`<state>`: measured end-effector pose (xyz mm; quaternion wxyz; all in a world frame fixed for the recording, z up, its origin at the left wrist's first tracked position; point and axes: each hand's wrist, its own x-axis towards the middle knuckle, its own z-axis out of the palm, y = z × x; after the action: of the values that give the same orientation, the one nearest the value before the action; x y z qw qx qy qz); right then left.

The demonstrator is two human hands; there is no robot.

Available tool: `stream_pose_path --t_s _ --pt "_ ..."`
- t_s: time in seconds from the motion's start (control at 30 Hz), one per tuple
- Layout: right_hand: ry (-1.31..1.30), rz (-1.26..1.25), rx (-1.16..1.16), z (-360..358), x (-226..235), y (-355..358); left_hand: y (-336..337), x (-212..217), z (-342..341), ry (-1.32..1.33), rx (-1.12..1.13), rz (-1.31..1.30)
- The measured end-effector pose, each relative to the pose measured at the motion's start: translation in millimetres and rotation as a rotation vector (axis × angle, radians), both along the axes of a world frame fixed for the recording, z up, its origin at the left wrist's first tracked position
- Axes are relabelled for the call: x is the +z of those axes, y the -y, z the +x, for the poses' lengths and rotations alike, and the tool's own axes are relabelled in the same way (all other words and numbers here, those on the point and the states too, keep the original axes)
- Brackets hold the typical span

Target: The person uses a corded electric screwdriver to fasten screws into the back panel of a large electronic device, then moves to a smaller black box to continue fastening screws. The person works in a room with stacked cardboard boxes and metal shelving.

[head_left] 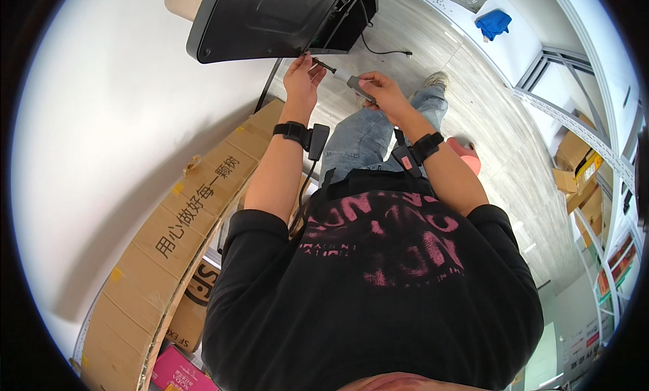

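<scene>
At the top, a large black plastic casing (263, 19) with a rounded corner fills the space in front of me. My left hand (302, 83) is raised to its lower edge, fingertips pinched around a thin black rod (325, 65) that slants down to the right. In my right hand (384, 92) lies a grey-handled tool (360, 86), perhaps a screwdriver, gripped with the fingers wrapped round it. Its pale front end points at the rod's lower end; whether the two touch I cannot tell.
A long cardboard sheet (196, 208) stands at my left, with a cardboard box (193, 316) and a pink box (181, 371) beside it. A black cable (385, 51) trails on the floor. A pink stool (466, 154) is beside my leg; metal shelving with cartons (581, 154) stands right.
</scene>
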<state>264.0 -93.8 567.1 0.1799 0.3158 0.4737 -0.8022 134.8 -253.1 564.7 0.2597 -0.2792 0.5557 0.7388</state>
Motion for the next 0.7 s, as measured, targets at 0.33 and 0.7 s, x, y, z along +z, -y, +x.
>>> stream_pose_path --t_s 0.33,0.7 --pt "-0.237 0.585 0.124 -1.0 -12.9 8.3 -1.5 -5.8 -1.8 -0.017 -0.002 -0.049" --pt "0.046 0.079 0.140 -9.6 10.0 -4.7 -6.0 0.0 0.3 -0.015 0.029 0.018"
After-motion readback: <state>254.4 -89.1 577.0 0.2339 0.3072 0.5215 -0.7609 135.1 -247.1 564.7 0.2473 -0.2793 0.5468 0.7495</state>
